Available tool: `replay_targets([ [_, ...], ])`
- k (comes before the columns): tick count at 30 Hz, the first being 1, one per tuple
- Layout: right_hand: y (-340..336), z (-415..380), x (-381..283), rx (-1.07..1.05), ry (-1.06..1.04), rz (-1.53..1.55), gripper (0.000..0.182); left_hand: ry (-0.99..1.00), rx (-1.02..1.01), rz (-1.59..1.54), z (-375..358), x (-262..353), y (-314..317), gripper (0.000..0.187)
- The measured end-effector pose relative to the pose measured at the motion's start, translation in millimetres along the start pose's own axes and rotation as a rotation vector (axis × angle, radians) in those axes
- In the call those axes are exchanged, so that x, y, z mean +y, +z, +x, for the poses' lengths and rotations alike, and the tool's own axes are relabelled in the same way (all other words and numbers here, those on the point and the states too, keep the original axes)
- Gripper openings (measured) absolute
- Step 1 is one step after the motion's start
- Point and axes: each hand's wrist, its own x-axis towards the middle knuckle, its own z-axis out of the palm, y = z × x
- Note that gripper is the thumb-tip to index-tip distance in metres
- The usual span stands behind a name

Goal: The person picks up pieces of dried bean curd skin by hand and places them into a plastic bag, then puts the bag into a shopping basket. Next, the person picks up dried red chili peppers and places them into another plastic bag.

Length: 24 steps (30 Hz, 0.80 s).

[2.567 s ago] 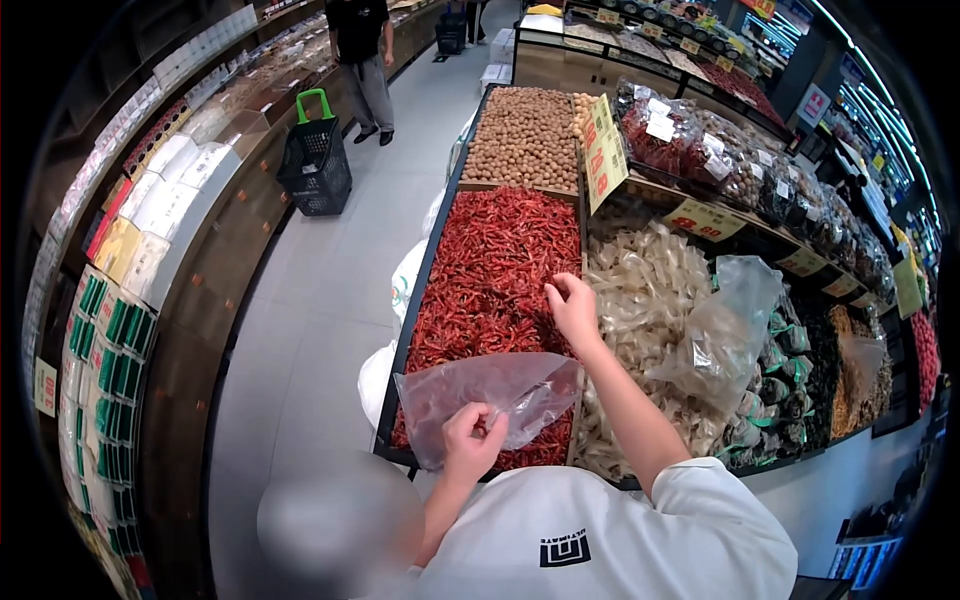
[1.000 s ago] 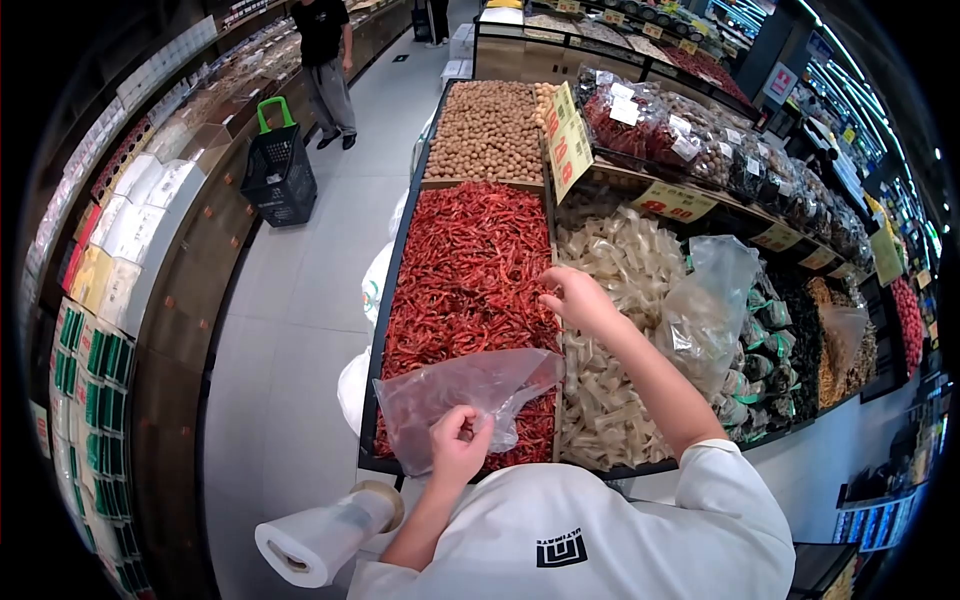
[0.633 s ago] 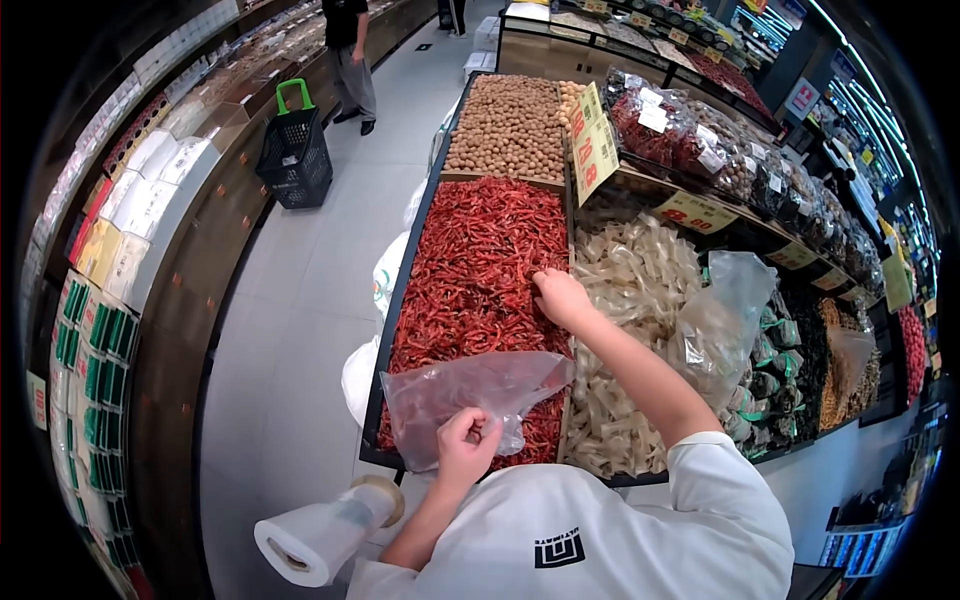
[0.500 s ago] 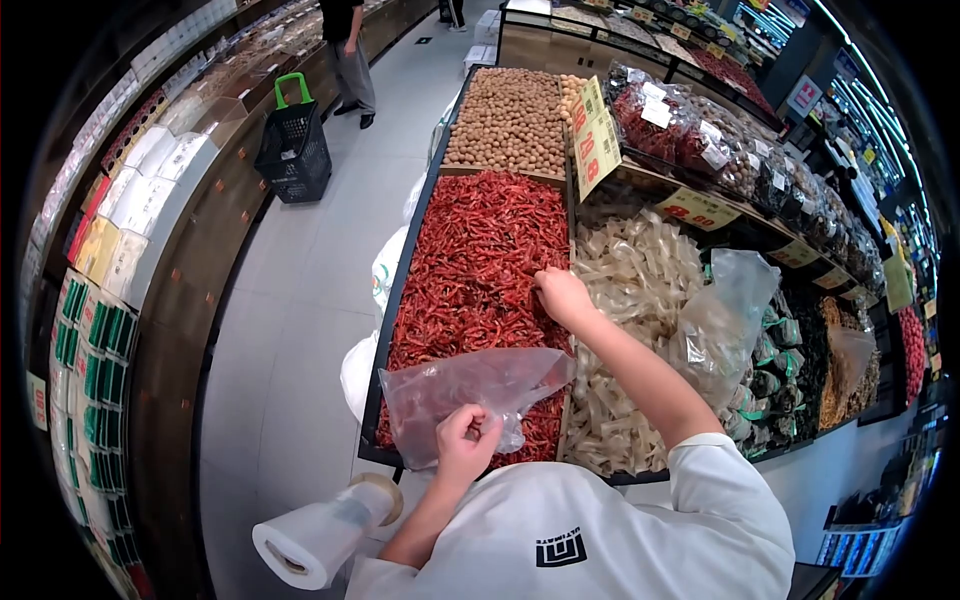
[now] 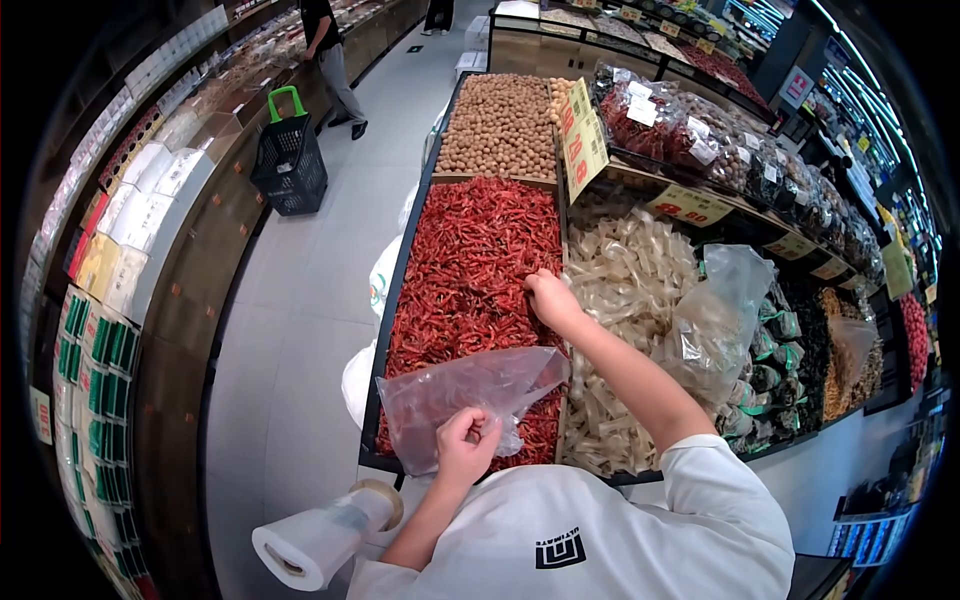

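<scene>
A clear plastic bag [image 5: 415,392] lies over the near end of a bin of dried red chili peppers [image 5: 470,270]. My left hand [image 5: 468,442] is closed on the bag's near side, fingers curled into the film. Farther up the bin, along its right edge, my right hand [image 5: 550,300] reaches down to the chilies. Its fingers are bent together with the tips at the chili surface; what sits between them is hidden.
Brown round nuts [image 5: 497,125] fill the bin beyond. Pale, wrapped strips [image 5: 625,360] lie to the right, under another clear bag [image 5: 728,310]. A bag roll [image 5: 325,535] stands at lower left. Across the aisle are a shopping basket [image 5: 290,165] and a person [image 5: 330,70].
The view has shifted slightly. My right hand stays at nearly the same spot in the chilies, and my left keeps its hold on the bag. The person in the aisle has stepped, legs now apart.
</scene>
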Motion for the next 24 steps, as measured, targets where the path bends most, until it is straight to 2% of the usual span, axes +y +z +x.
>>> replay_targets([
  [2,-0.5,0.3,-0.6,0.009,-0.005,0.016,0.022,0.003,-0.003,0.008,-0.1,0.1,-1.6,0.017],
  [4,-3.4,-1.0,-0.3,0.133,-0.014,0.09,0.017,0.006,-0.008,0.015,-0.6,-0.8,-2.8,0.017],
  [15,-47.2,-38.7,-15.3,0.349,0.119,0.299,0.016,0.043,-0.003,0.003,-2.8,-3.5,-4.9,0.013],
  [17,-53.1,-46.4,-13.9,0.373,0.213,0.404,0.018,0.036,0.003,-0.003,-3.9,-4.9,-4.8,0.014],
  [19,-58.9,-54.4,-12.7,0.421,0.19,0.498,0.016,0.026,0.005,-0.008,-5.5,-7.5,-4.3,0.015],
  [21,-84.7,-65.7,-31.2,0.348,0.398,0.734,0.012,0.034,0.003,-0.018,-6.8,-9.9,-4.1,0.015],
  [23,-90.6,-79.5,-31.2,0.354,0.388,0.809,0.012,0.035,0.006,-0.017,-7.4,-9.0,-4.0,0.015],
  [24,-99.4,-90.0,-38.1,0.306,0.435,1.008,0.013,0.034,0.011,-0.014,-7.5,-8.5,-4.1,0.015],
])
